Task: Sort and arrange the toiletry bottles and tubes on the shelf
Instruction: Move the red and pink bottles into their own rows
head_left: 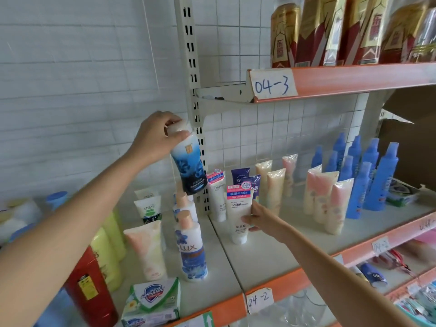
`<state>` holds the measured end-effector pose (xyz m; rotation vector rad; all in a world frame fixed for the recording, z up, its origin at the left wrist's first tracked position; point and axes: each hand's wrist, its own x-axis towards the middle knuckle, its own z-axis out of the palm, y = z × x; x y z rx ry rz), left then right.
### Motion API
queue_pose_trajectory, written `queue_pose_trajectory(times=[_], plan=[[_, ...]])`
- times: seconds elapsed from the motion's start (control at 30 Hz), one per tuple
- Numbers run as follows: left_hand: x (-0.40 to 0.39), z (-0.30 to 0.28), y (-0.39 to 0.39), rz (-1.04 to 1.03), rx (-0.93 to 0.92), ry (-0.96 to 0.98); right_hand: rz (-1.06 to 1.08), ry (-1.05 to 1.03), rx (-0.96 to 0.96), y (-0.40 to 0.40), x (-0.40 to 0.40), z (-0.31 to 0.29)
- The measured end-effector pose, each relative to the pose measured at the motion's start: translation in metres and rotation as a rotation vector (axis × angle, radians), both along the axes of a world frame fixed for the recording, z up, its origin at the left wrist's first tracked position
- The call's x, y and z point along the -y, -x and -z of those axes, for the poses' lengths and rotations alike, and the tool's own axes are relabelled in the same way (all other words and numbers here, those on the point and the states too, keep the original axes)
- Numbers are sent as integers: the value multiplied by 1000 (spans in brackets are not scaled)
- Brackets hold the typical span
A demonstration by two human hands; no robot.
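My left hand (157,135) grips the white cap of a dark blue bottle (188,168) and holds it in the air, tilted, above a row of white and blue LUX bottles (192,251). My right hand (258,219) holds a white Facial tube (238,213) that stands cap down on the grey shelf (264,263). Another Facial tube (218,199) and two dark blue tubes (247,181) stand just behind it. Cream and pink tubes (323,199) and tall blue bottles (372,178) stand further right.
On the left stand a peach tube (147,249), green and white tubes (149,208), yellow bottles (109,246), a red can (90,286) and a Safeguard soap pack (153,300). A slotted upright post (191,74) stands right behind the raised bottle. The upper shelf (342,79) holds red and gold boxes.
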<state>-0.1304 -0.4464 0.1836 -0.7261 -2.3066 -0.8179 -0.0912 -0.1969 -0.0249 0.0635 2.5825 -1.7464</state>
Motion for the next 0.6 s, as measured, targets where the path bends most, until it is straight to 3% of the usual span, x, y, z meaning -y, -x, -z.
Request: queue_pose_trajectory(times=[0.33,0.5,0.6], plan=[[21,-16,-18,-11,-54,-50,-47,-57,57,25,22,-8],[12,-19,-22,26,-59,-11,32,-354,77,10,13,-23],[10,-23,-24,67,-64,-5,31,-710,-32,-9,12,-50]])
